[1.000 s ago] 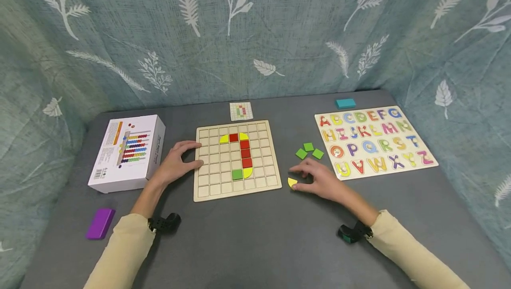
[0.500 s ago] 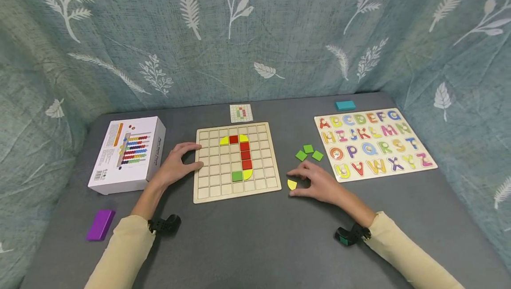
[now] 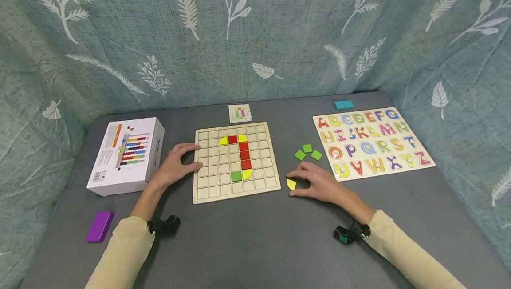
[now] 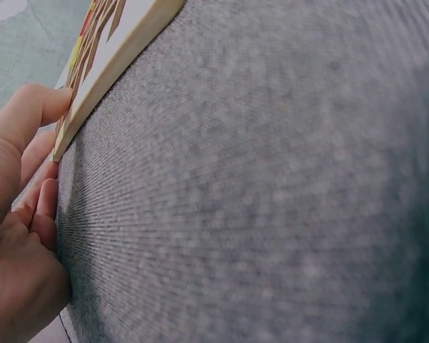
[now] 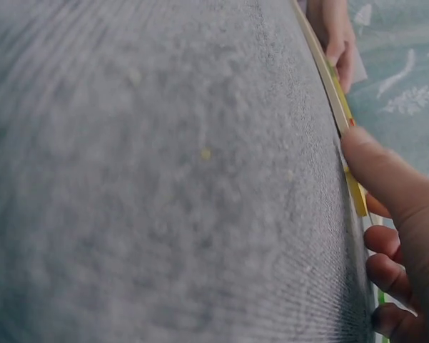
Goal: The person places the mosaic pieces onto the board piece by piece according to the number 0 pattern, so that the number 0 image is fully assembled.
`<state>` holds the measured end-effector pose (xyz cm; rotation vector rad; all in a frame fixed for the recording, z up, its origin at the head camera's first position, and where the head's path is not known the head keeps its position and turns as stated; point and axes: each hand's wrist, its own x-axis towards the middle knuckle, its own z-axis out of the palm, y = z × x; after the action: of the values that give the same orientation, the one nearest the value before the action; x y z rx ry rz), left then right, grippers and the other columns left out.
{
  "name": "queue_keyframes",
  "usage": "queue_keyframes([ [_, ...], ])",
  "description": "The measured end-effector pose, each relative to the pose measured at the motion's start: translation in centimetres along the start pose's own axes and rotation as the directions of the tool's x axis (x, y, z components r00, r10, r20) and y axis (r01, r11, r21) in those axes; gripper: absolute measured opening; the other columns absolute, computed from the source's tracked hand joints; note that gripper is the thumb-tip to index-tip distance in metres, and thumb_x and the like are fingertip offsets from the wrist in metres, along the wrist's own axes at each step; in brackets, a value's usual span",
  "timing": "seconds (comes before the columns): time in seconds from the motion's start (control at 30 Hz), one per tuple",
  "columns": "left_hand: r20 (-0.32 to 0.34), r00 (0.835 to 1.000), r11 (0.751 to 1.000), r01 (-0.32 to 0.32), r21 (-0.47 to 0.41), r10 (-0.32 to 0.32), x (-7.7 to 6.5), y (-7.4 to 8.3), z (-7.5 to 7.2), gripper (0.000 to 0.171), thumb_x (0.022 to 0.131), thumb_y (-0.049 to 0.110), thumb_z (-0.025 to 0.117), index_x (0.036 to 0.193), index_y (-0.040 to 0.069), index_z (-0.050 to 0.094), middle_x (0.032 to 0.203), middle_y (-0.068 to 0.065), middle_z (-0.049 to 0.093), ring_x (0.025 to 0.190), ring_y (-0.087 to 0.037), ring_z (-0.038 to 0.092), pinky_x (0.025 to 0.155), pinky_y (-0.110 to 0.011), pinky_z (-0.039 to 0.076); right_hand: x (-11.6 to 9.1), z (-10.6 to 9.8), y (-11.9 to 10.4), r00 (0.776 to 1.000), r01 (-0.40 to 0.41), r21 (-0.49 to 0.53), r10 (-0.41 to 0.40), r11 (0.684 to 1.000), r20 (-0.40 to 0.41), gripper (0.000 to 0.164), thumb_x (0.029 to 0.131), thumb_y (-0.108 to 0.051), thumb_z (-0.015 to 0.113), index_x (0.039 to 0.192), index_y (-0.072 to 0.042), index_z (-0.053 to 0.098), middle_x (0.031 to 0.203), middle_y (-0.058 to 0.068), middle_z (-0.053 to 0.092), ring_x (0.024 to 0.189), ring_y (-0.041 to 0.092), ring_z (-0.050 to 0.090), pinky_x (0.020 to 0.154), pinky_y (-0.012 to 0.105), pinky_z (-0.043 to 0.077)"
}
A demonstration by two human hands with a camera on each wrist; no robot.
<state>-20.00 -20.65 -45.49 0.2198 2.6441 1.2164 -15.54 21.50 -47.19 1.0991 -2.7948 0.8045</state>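
Yellow tile, thin, plain, quarter-circle shape

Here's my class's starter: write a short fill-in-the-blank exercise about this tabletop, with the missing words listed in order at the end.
1. The loose piece nearest the right hand is coloured ____.
2. The grid board beside the left hand holds exactly ____ red squares.
3. Between the grid board and the alphabet board lie exactly ____ loose green squares.
4. The block in front of the white box is coloured ____.
Missing words: yellow; four; three; purple.
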Motion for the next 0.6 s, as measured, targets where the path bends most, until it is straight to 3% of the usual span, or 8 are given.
queue_keyframes([
  [0.6, 0.016, 1.0, 1.0, 0.018, -0.012, -0.018, 0.04, -0.12, -0.03, 0.061, 0.09, 0.026, 0.069, 0.142, 0.004, 0.046, 0.154, -0.022, 0.025, 0.145, -0.045, 0.016, 0.112, -0.066, 0.021, 0.16, 0.11, 0.16, 0.998, 0.03, 0.077, -0.026, 0.997, -0.05, 0.023, 0.083, -0.019, 0.076, 0.105, -0.012, 0.073, 0.092, -0.001, 0.061, 0.077, 0.006, 0.048, 0.067, 0.022, 0.043],
])
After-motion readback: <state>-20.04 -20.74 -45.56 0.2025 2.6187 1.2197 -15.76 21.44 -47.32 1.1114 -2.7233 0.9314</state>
